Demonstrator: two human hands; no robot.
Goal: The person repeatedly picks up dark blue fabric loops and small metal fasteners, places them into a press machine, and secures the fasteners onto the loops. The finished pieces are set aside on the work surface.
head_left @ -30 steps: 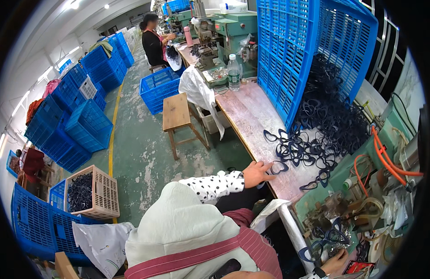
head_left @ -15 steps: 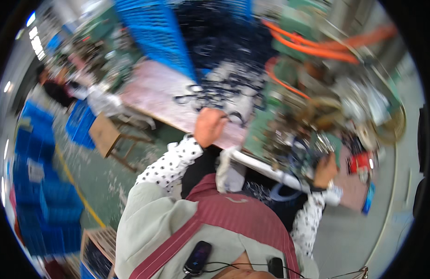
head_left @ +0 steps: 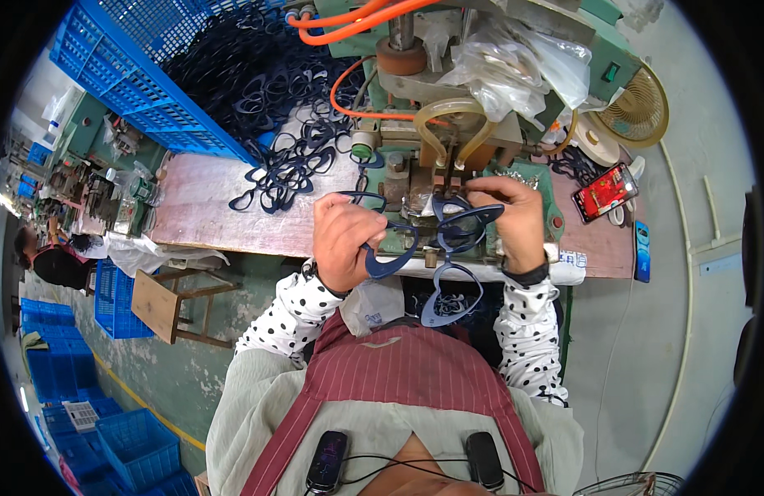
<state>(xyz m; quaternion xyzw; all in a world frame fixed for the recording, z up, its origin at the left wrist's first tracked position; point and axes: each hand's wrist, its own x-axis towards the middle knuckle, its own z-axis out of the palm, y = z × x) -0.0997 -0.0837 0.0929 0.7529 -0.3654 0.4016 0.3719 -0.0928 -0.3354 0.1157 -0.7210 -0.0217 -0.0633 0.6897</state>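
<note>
My left hand (head_left: 345, 240) is closed round a dark blue eyeglass frame (head_left: 392, 266), held in front of the green press. At the press's working point my right hand (head_left: 518, 219) has its fingers bent beside the metal tooling (head_left: 448, 178). Its fingers pinch another dark blue eyeglass frame (head_left: 473, 217), partly hidden by them. Below that, one more eyeglass frame (head_left: 451, 302) hangs at the table's front edge; what holds it up I cannot make out. Loose eyeglass frames (head_left: 293, 169) lie on the table beyond my left hand.
A tipped blue crate (head_left: 142, 91) spills a big heap of frames (head_left: 241, 74) at the back left. Orange hoses (head_left: 365, 18) and plastic bags (head_left: 514, 70) crowd the press. To the right are a phone (head_left: 605, 193) and a small fan (head_left: 634, 107). A wooden stool (head_left: 163, 306) stands left.
The view has swung to the right. My left hand has come from the loose frames on the table to the press with an eyeglass frame; my right hand is now at the tooling.
</note>
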